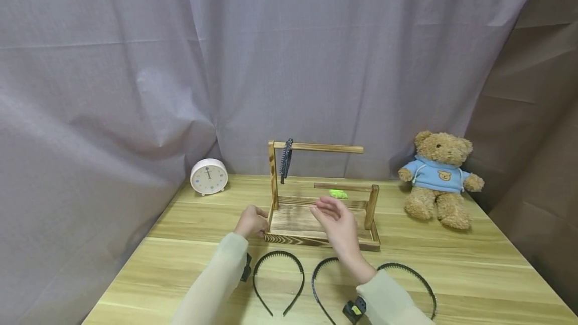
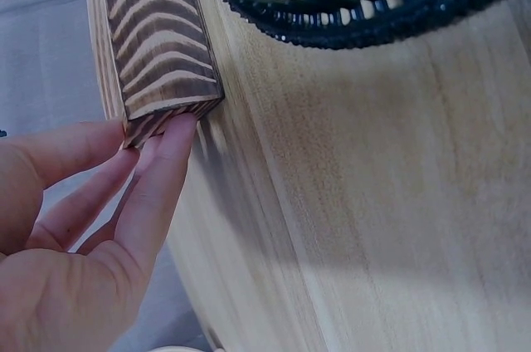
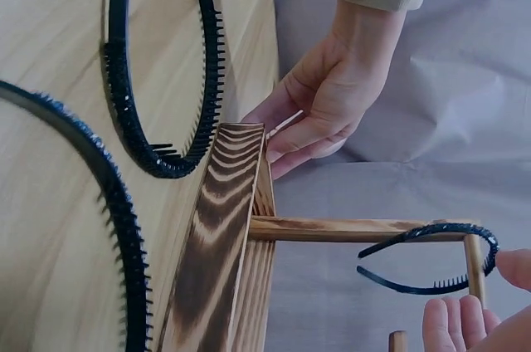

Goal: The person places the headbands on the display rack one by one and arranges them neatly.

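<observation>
Left hand (image 1: 253, 221) gripping, set low — right hand (image 1: 340, 227) raised, relaxed.
Left thumb and fingertips oppose in a pinch; left forearm (image 1: 217, 275), pale-sleeved, runs forward and inward. Right fingers lie together, softly bent, thumb apart from them — right forearm (image 1: 393, 297), in a matching sleeve, also angles forward and inward, wrist bare beyond the cuff.

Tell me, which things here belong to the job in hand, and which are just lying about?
Seemingly part of the job:
wooden rack
dark headband hanging on its upper bar
left headband, middle headband and right headband, lying before it

Seemingly just lying about:
round white clock
teddy bear in a blue hoodie
bright green item, too unclear to name
</observation>
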Demonstrator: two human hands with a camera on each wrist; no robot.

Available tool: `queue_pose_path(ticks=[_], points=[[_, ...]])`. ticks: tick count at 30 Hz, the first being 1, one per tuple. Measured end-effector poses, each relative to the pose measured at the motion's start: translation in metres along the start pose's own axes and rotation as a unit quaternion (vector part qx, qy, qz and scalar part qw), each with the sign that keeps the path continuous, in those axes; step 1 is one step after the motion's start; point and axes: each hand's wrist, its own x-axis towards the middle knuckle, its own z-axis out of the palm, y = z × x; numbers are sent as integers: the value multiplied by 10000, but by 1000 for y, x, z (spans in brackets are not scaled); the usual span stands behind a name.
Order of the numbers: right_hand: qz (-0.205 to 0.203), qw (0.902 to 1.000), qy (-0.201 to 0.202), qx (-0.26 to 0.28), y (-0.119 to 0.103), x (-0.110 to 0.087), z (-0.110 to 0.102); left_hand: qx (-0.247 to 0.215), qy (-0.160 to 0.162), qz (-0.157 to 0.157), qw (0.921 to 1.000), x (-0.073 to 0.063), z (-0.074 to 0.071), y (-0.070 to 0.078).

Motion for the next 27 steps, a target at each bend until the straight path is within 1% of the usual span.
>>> queue_pose_path(ticks=[4,10,16,21,27], points=[[86,10000,-45,-21,-1,-2,-8,-16,5,15,10000,0,1,-2],[122,9998,42,-164,0,-4,-24,-35,12,-18,10000,0,1,-3],[253,9995,118,-142,2,-6,-42,-60,-17,-39,10000,1,1,-3],[385,9988,142,-284,4,-7,-54,-87,58,-29,9999,2,1,-3],[541,9972,172,-478,6,-9,-68,-98,16,-5,10000,3,-1,-3]])
